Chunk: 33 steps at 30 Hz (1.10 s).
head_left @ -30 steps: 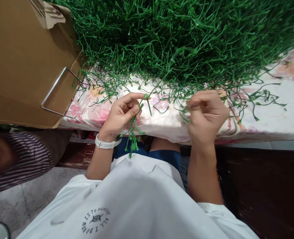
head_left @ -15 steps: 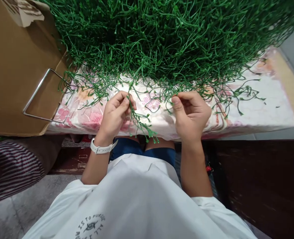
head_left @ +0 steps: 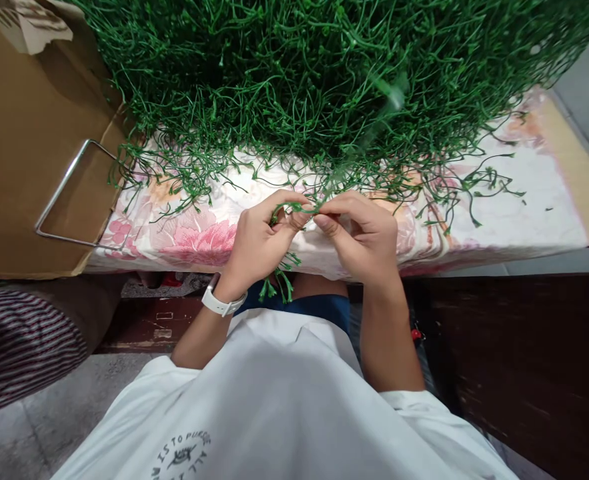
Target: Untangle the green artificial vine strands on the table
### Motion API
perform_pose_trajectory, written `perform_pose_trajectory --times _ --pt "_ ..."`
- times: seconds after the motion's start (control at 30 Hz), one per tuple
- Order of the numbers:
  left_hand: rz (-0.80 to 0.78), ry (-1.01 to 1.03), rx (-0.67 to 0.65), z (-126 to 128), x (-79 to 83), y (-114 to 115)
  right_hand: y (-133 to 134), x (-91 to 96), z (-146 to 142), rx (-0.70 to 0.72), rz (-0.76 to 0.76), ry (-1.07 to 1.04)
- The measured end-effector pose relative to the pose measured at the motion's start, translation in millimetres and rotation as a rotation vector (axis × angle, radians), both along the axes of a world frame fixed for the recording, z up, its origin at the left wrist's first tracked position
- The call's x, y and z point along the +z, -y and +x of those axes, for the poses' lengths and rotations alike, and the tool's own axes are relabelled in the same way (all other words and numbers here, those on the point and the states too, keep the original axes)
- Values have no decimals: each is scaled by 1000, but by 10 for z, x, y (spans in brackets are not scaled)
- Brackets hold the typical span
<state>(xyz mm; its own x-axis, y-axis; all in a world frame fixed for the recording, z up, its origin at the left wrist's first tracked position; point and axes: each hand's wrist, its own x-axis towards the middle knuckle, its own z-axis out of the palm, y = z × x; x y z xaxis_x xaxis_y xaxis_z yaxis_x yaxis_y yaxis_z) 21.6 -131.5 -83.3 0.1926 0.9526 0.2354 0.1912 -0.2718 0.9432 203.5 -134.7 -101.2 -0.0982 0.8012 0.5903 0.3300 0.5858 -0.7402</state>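
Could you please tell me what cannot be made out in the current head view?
In the head view:
The part of the green sprig pinched by the left hand and right hand: hidden by the fingers.
The pale streak over the green pile: too blurred to identify.
The pile's far side: cut off by the top edge.
The lower shirt print: cut off by the bottom edge.
The rest of the cardboard box: cut off by the left edge.

Head-worn view, forward and down
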Motion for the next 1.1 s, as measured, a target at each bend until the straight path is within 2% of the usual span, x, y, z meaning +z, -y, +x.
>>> perform_pose_trajectory --times 0.13,0.27,0.4,0.63,0.93,1.1 --pt "53 -75 11 -1 -51 -1 -11 23 22 61 32 35" --pt "67 -65 -58 -52 -53 -11 -10 21 31 109 22 58" --pt "120 -140 -100 -78 -37 -19 -11 -4 25 56 14 45" --pt "154 -203 -61 -52 -21 -10 -23 -24 -21 13 51 -71" --pt "137 -123 -46 -35 -21 -19 -7 -32 -99 -61 86 -125" --pt "145 -69 28 49 -48 -2 -19 -120 -169 -191 133 -179"
